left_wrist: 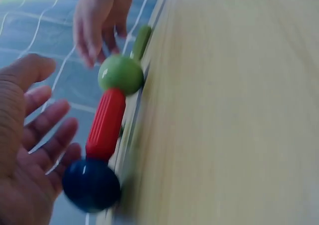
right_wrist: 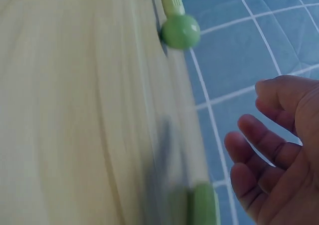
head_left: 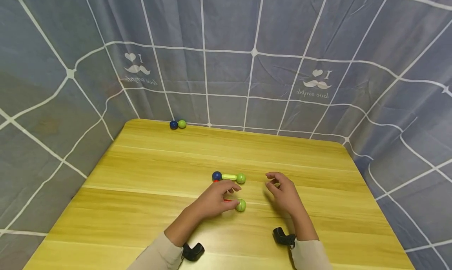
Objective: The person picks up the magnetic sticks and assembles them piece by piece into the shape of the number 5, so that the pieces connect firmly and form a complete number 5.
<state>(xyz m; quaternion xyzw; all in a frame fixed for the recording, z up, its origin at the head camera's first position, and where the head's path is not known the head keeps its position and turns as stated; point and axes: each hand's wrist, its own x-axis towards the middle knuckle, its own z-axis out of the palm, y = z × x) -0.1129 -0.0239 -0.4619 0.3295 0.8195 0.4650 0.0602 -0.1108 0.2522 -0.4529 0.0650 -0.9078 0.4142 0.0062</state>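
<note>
Left hand: fingers spread, loosely curved beside red rod; no grip seen, light contact cannot be ruled out.
Right hand: fingers half bent, gap to thumb, nothing held.
Red rod: on tabletop, near blue ball at one end, near green ball at the other.
Yellow-green rod: just beyond left hand, between far blue ball and far green ball.
Green rod: near right fingers, partly out of frame.
Step, judged: arranging ball-and-rod parts, between grips.
Next move, judged: calls for left fingers steadying red rod, right fingers pinching green rod.
</note>
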